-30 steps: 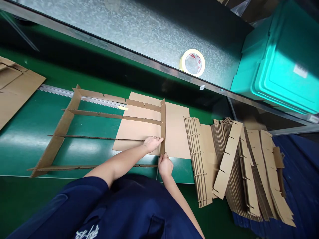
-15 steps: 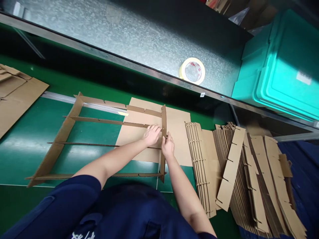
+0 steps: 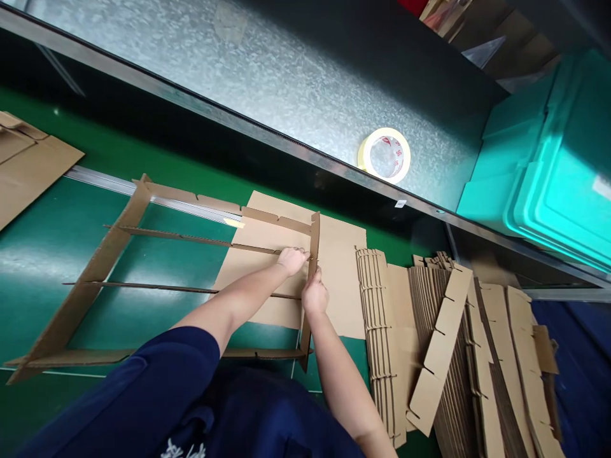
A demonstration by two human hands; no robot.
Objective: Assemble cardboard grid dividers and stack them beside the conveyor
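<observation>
A frame of slotted cardboard strips stands on the green table. My left hand (image 3: 293, 259) is closed around the right end of a lengthwise cardboard strip (image 3: 191, 236), the second from the far side. Just nearer to me, my right hand (image 3: 315, 296) grips the right cross strip (image 3: 316, 232), beside the joint of the two pieces. Fingers partly hide that joint. The left cross strip (image 3: 112, 254) joins the lengthwise strips at the other end. Beneath the frame's right half lies a flat cardboard sheet (image 3: 340, 280).
To the right lie an assembled, folded cardboard divider (image 3: 377, 324) and stacked slotted strips (image 3: 442, 337). A metal shelf (image 3: 286, 83) crosses above the table's far side, holding a tape roll (image 3: 405, 156) and a teal bin (image 3: 548, 165). More cardboard (image 3: 38, 165) lies at far left.
My left fingers have curled in from a flatter pose around the strip end. My right hand has closed more on the cross strip. The camera view has shifted slightly.
</observation>
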